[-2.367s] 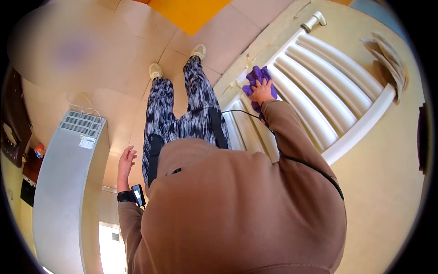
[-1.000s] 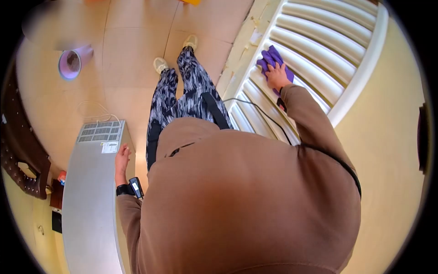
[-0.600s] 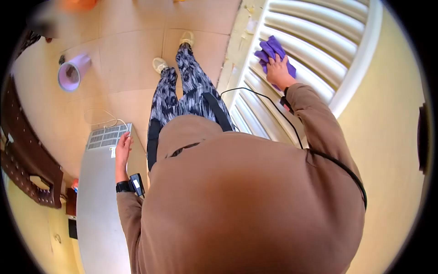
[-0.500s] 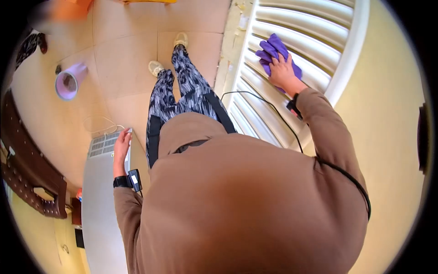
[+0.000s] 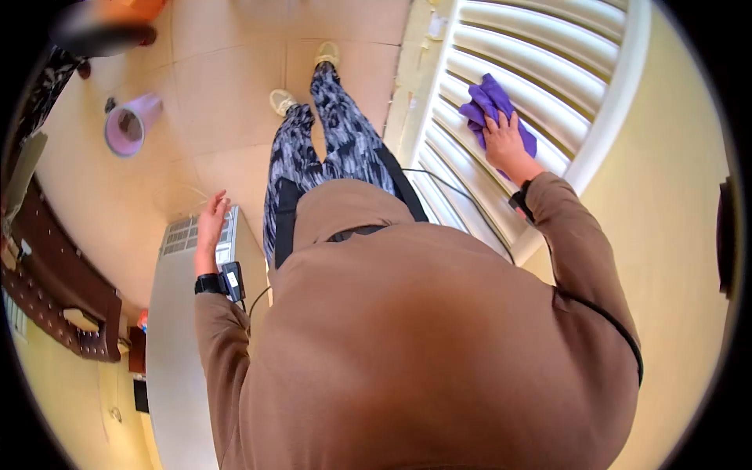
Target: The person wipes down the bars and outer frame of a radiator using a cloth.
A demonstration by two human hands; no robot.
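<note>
My right hand (image 5: pixel 507 147) presses a crumpled purple cloth (image 5: pixel 489 102) against a white slatted panel (image 5: pixel 540 86), its fingers spread over the cloth. Part of the cloth sticks out beyond the fingertips. On the other side, my left hand (image 5: pixel 211 227) is beside the vented end of a grey appliance (image 5: pixel 176 337), with loosely bent fingers apart and nothing in them. Black bands with small dark devices are on both wrists.
A pink bin (image 5: pixel 127 131) is on the tiled floor (image 5: pixel 215 86). Dark cables run by both my arms. A dark brown studded piece of furniture (image 5: pixel 59 266) is at the far left. Another person's patterned trouser leg (image 5: pixel 48 90) shows at the upper left, near a blurred orange object (image 5: pixel 125 9).
My view has shifted. My right hand and the cloth have moved slightly down along the slats. My left hand's fingers have opened a little. More of the other person's leg shows.
</note>
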